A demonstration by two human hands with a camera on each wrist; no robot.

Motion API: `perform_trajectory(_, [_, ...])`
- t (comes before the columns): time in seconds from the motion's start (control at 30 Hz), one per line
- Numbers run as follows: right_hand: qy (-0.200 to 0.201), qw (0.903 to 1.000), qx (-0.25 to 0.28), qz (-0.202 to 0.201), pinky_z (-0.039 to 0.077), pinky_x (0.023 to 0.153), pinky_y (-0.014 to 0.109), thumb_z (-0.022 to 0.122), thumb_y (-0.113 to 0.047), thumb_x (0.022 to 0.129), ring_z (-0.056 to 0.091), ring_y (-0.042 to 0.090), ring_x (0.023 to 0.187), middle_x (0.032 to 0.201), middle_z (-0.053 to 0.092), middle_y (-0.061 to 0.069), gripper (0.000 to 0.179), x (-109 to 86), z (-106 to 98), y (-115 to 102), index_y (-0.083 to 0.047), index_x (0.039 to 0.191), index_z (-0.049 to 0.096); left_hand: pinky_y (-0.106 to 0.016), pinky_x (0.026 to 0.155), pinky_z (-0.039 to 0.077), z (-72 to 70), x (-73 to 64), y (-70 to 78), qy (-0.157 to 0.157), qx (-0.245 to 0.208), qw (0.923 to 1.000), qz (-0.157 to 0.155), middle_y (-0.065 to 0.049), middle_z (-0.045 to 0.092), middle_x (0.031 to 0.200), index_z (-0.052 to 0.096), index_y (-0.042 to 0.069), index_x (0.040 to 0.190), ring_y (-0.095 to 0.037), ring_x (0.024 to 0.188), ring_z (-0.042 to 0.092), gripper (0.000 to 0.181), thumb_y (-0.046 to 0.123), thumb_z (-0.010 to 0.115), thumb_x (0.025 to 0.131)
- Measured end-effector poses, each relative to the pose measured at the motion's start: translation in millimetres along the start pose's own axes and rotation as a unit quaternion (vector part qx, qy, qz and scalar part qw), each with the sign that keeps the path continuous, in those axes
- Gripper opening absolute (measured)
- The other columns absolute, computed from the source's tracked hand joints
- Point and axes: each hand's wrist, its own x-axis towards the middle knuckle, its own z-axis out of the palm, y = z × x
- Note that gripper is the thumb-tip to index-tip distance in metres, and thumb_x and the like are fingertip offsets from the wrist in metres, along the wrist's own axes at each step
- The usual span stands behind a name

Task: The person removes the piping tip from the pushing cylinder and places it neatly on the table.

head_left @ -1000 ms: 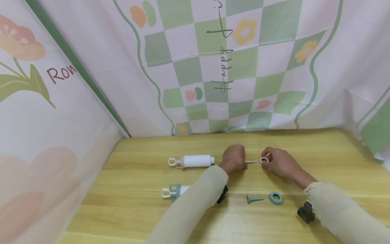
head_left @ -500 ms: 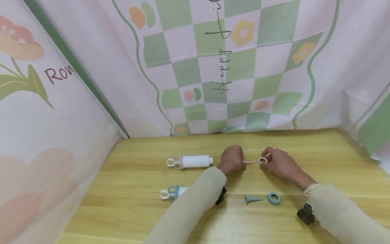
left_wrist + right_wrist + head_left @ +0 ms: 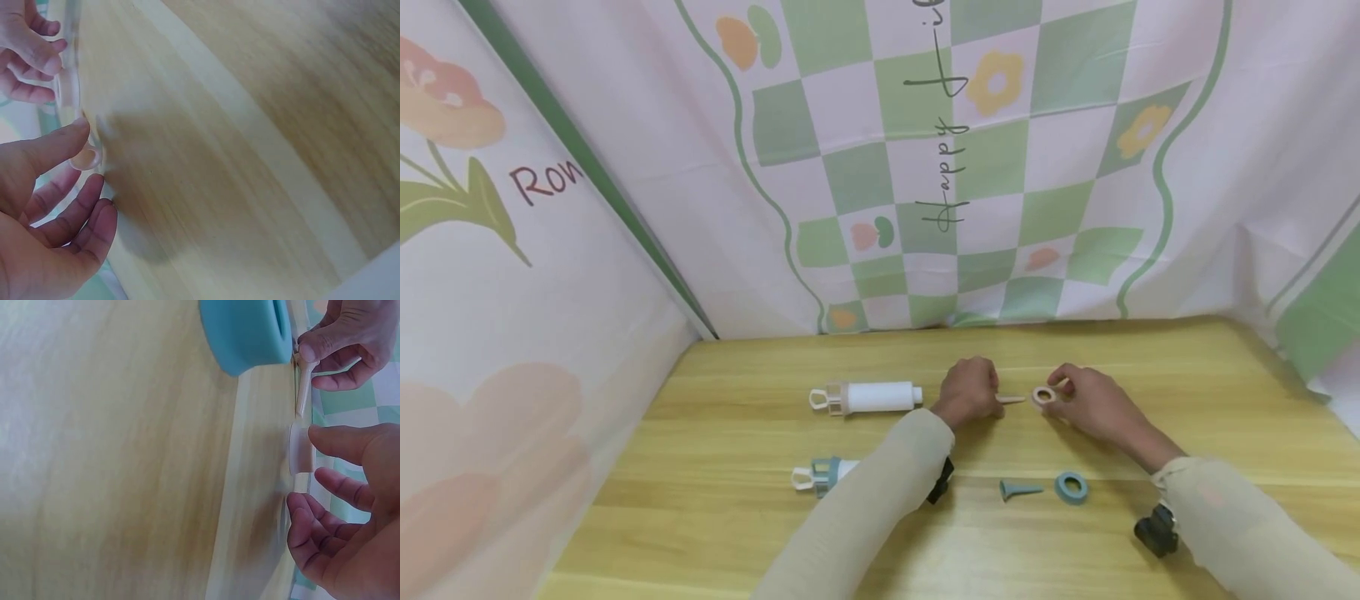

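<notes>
My left hand (image 3: 968,388) pinches a beige tapered piece with a flared end, its narrow stem (image 3: 1013,399) pointing right. That flared end (image 3: 85,158) shows between thumb and fingers in the left wrist view; the right wrist view also shows the tapered piece (image 3: 304,384). Just beyond the tip lies a beige ring (image 3: 1042,396). My right hand (image 3: 1096,403) is beside this ring, thumb and index fingertips at its edge with the fingers parted. In the right wrist view the ring (image 3: 301,450) sits edge-on near the thumb.
A white cylinder with a beige cage end (image 3: 880,397) lies left of the hands. A similar teal-ended cylinder (image 3: 829,477) is partly hidden by the left sleeve. Nearer me are a teal tapered piece (image 3: 1019,490) and a teal ring (image 3: 1071,488). A patterned curtain (image 3: 955,275) backs the table.
My right hand has drawn slightly to the right, its fingertips easing back from the beige ring, which stays in place. The left hand and tapered piece barely move.
</notes>
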Motion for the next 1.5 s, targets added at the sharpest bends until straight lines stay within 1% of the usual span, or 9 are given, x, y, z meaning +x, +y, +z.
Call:
perform_trajectory(0.3, [0.008, 1.0, -0.003, -0.004, 0.05, 0.073, 0.056, 0.076, -0.023, 0.087, 0.061, 0.04, 0.089, 0.099, 0.064, 0.026, 0.043, -6.8, -3, -3, 0.006, 0.115, 0.062, -0.022, 0.058, 0.045, -3.2, -3.2, 0.5, -0.003, -0.023, 0.9997, -0.011, 0.006, 0.057, 0.078, 0.063, 0.015, 0.084, -0.01, 0.067, 0.052, 0.034, 0.016, 0.094, 0.07])
perform_trajectory(0.47, [0.008, 1.0, -0.004, -0.002, 0.05, 0.073, 0.054, 0.074, -0.03, 0.09, 0.061, 0.039, 0.09, 0.1, 0.063, 0.025, 0.048, -11.3, -8, -2, 0.007, 0.118, 0.06, -0.022, 0.064, 0.048, -7.0, -2.0, -1.0, 0.004, -0.044, 0.999, 0.0, 0.004, 0.064, 0.088, 0.069, 0.013, 0.095, -0.011, 0.074, 0.056, 0.033, 0.015, 0.093, 0.071])
perform_trajectory(0.6, [0.008, 0.9999, -0.01, -0.001, 0.05, 0.073, 0.055, 0.071, -0.032, 0.093, 0.06, 0.042, 0.093, 0.103, 0.061, 0.028, 0.051, -16.5, -12, -3, 0.009, 0.12, 0.057, -0.022, 0.064, 0.049, -12.6, 0.0, -3.1, 0.022, -0.038, 0.999, 0.009, 0.003, 0.068, 0.096, 0.072, 0.012, 0.102, -0.011, 0.077, 0.059, 0.031, 0.02, 0.089, 0.077])
perform_trajectory(0.77, [0.005, 0.9998, -0.016, 0.006, 0.05, 0.073, 0.057, 0.068, -0.034, 0.095, 0.059, 0.047, 0.096, 0.109, 0.059, 0.033, 0.053, -21.6, -16, -11, 0.009, 0.124, 0.056, -0.022, 0.062, 0.047, -21.1, -2.4, -6.9, 0.034, -0.029, 0.9987, 0.026, 0.003, 0.068, 0.098, 0.07, 0.012, 0.103, -0.01, 0.075, 0.056, 0.026, 0.025, 0.083, 0.084])
perform_trajectory(0.93, [0.005, 0.9998, -0.021, 0.007, 0.051, 0.073, 0.059, 0.067, -0.035, 0.096, 0.058, 0.05, 0.099, 0.112, 0.058, 0.035, 0.055, -28.4, -16, -20, 0.009, 0.126, 0.055, -0.021, 0.065, 0.048, -31.5, -13.0, -10.5, 0.043, -0.029, 0.9973, 0.052, 0.002, 0.068, 0.098, 0.07, 0.011, 0.102, -0.01, 0.076, 0.057, 0.027, 0.027, 0.082, 0.085])
perform_trajectory(1.1, [0.029, 0.9989, -0.037, -0.007, 0.049, 0.075, 0.061, 0.067, -0.03, 0.095, 0.058, 0.051, 0.1, 0.112, 0.057, 0.036, 0.05, -34.6, -11, -24, 0.009, 0.125, 0.056, -0.021, 0.061, 0.047, -40.2, -26.4, -17.0, 0.035, 0.001, 0.9968, 0.072, 0.002, 0.068, 0.1, 0.07, 0.012, 0.105, -0.009, 0.074, 0.056, 0.027, 0.032, 0.077, 0.089])
perform_trajectory(1.27, [0.042, 0.9979, -0.043, -0.022, 0.05, 0.075, 0.06, 0.067, -0.03, 0.096, 0.059, 0.049, 0.1, 0.113, 0.057, 0.034, 0.048, -38.2, -5, -28, 0.006, 0.126, 0.057, -0.02, 0.057, 0.045, -52.9, -42.9, -28.4, 0.033, 0.025, 0.9942, 0.099, 0.004, 0.069, 0.098, 0.07, 0.012, 0.108, -0.007, 0.068, 0.055, 0.026, 0.034, 0.072, 0.093])
perform_trajectory(1.4, [0.042, 0.9981, -0.039, -0.024, 0.052, 0.071, 0.057, 0.067, -0.03, 0.096, 0.06, 0.045, 0.098, 0.116, 0.056, 0.033, 0.049, -45.6, -5, -34, 0.005, 0.128, 0.057, -0.019, 0.053, 0.044, -65.3, -56.8, -38.5, 0.035, 0.018, 0.9909, 0.129, 0.002, 0.069, 0.093, 0.071, 0.01, 0.107, -0.007, 0.061, 0.053, 0.027, 0.034, 0.07, 0.095])
perform_trajectory(1.5, [0.038, 0.9983, -0.033, -0.03, 0.053, 0.068, 0.053, 0.068, -0.028, 0.096, 0.061, 0.041, 0.096, 0.118, 0.056, 0.031, 0.049, -53.5, -4, -39, 0.005, 0.13, 0.057, -0.02, 0.055, 0.045, -72.9, -67.8, -50.6, 0.037, 0.015, 0.9892, 0.141, 0.0, 0.07, 0.095, 0.071, 0.009, 0.106, -0.008, 0.062, 0.054, 0.027, 0.034, 0.07, 0.095])
